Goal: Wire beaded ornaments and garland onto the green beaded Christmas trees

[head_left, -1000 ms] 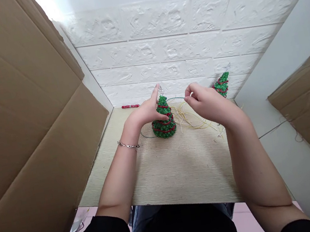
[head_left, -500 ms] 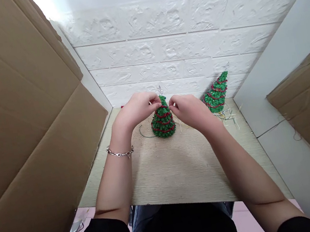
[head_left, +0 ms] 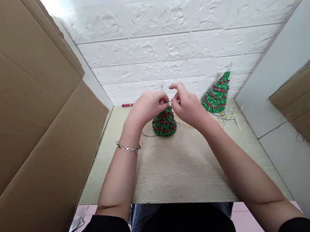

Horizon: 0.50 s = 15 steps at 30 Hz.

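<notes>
A small green tree (head_left: 164, 124) with red garland stands upright on the table, a clear ornament (head_left: 162, 88) at its tip. My left hand (head_left: 153, 104) is closed at the upper left of the tree, covering part of its top; what its fingertips pinch is too small to name. Just right of the treetop is my right hand (head_left: 185, 107), its index finger raised and bent, its other fingers curled in. A thin dark strand seems to run between the two hands. What the right fingers hold is hidden.
Another green tree (head_left: 217, 95) leans at the back right, with loose wires (head_left: 229, 116) at its base. A red pen-like item (head_left: 127, 105) lies at the back left. Cardboard (head_left: 22, 106) and a white brick-pattern wall (head_left: 161, 47) enclose the table (head_left: 176, 172).
My left hand has moved right, over more of the treetop. My right index finger has lifted away from the thumb. The red item at the back left shows more.
</notes>
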Tool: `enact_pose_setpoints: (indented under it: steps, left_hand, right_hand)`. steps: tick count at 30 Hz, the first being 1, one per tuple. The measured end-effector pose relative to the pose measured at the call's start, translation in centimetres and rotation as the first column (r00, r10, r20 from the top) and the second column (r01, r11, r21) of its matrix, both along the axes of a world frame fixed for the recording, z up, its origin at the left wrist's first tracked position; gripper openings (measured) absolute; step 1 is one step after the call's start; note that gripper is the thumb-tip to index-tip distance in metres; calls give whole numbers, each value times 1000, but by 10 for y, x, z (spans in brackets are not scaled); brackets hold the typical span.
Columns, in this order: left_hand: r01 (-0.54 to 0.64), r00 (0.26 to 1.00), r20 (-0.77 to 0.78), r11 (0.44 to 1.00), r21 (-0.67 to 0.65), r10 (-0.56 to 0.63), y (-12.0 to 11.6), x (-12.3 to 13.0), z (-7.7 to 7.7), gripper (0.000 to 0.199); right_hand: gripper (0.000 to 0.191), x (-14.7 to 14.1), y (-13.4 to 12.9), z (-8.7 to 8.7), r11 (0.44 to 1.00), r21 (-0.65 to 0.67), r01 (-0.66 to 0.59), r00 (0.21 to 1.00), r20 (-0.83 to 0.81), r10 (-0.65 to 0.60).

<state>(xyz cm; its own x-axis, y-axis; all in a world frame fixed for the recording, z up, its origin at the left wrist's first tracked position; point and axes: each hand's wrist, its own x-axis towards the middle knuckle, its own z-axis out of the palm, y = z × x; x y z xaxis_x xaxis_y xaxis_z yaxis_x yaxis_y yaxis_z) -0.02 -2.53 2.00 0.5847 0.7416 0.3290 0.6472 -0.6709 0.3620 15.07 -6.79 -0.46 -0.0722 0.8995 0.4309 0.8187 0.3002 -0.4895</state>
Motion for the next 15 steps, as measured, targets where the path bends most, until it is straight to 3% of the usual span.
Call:
enact_pose_setpoints:
  steps: [3, 6, 11, 15]
  left_hand:
    - [2, 999, 40, 999, 34, -4, -1, 2, -2, 16]
    - [1, 999, 53, 1000, 23, -2, -1, 3, -3, 17]
    - [-50, 999, 1, 998, 34, 50, 1, 1, -2, 16]
    - [-58, 998, -18, 998, 33, 59, 2, 1, -3, 16]
  right_hand:
    - [49, 1, -1, 0, 998, 20, -54, 996, -67, 56]
    - [52, 7, -5, 4, 997, -3, -80, 997, -15, 80]
    - [27, 32, -19, 24, 994, -108, 2, 993, 121, 11]
    - [18, 50, -35, 46, 985, -141, 105, 990, 109, -90]
